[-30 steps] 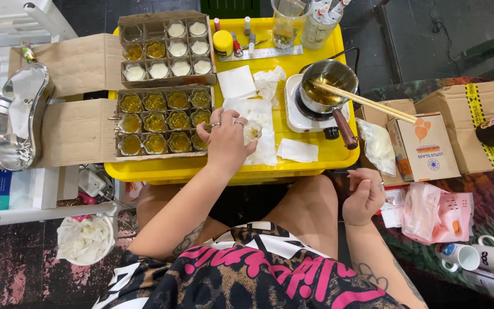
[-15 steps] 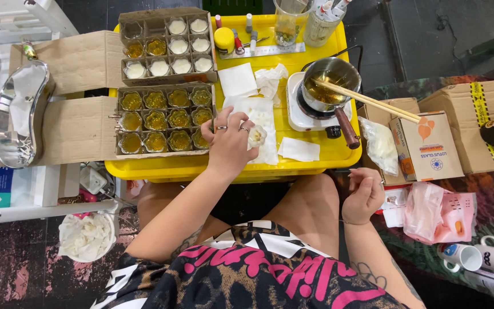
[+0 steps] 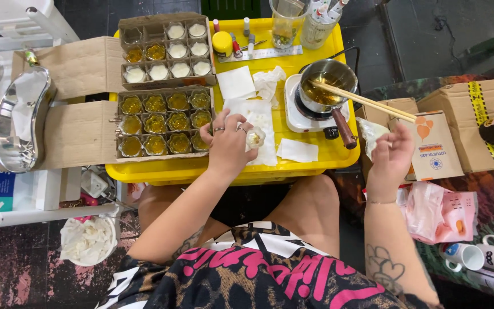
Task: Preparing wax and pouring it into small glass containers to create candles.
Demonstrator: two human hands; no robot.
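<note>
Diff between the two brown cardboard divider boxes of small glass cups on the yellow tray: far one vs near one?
Far brown cardboard divider box: most cups hold opaque white fill, three hold amber, and the top-left cell looks empty. Near brown cardboard divider box: every cup holds amber fill with no white. The far box lies away from the hands; the left hand rests at the near box's right edge. Both have open flaps, twelve cells and rest on the yellow tray.

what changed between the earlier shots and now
The right hand rose from beside the knee to the clear plastic bag by the cardboard box; whether it grips the bag is unclear. The left hand stayed on the small glass jar over the white paper towel. Pot and chopsticks unchanged.
</note>
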